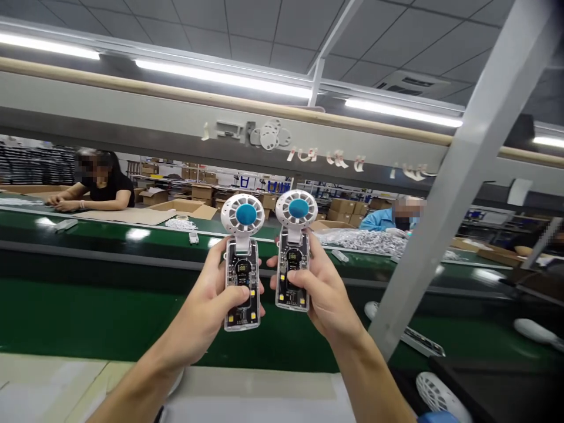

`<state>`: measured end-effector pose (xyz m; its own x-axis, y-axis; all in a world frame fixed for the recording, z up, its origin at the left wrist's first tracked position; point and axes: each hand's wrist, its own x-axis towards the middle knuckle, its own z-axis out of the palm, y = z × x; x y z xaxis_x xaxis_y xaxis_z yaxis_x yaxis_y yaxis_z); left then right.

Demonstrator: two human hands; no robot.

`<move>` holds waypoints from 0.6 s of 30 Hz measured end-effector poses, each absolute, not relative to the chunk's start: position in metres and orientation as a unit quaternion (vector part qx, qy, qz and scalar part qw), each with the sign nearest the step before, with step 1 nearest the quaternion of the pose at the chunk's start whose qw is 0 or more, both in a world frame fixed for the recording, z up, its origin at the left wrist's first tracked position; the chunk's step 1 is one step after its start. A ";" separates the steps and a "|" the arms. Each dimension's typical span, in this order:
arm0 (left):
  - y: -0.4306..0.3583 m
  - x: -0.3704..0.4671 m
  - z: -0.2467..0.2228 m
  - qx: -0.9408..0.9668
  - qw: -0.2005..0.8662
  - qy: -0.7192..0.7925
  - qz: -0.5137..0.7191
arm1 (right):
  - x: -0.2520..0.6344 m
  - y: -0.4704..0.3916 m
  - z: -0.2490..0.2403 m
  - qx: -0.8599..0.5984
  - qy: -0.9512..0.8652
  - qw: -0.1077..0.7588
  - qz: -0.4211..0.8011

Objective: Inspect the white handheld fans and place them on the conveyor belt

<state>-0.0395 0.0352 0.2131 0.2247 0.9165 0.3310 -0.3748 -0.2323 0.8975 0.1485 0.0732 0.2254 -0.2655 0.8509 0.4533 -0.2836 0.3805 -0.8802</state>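
Note:
My left hand (220, 299) is wrapped round a small handheld fan (242, 258), its thumb pressed on the dark front panel. The fan stands upright, with a round white vented head, a blue centre and a clear body showing a circuit board with yellow squares. My right hand (321, 288) holds a matching fan (294, 252) just to the right and slightly higher, thumb also on its front. The two fans are side by side, close but apart, above the green belt.
A green conveyor belt (110, 317) crosses the view. A grey metal post (458, 182) slants at the right. More fans lie behind it, near a white vented head (440, 396) at the lower right. Across the belt are two people, cardboard boxes and a pile of small parts (361, 241).

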 end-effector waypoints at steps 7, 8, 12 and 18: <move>0.029 -0.039 0.216 0.549 0.543 0.241 0.588 | 0.153 0.058 0.229 -0.202 -0.642 0.542 0.503; 0.029 -0.040 0.217 0.550 0.541 0.242 0.589 | 0.152 0.057 0.229 -0.204 -0.643 0.542 0.501; 0.030 -0.044 0.218 0.556 0.539 0.242 0.585 | 0.149 0.054 0.228 -0.213 -0.644 0.542 0.496; 0.031 -0.046 0.220 0.549 0.547 0.220 0.592 | 0.145 0.055 0.226 -0.213 -0.647 0.541 0.493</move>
<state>-0.0459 0.0307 0.2199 0.2013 0.8893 0.4105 -0.4058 -0.3057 0.8613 0.1447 0.0546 0.2260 -0.3236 0.8091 0.4905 -0.2592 0.4227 -0.8684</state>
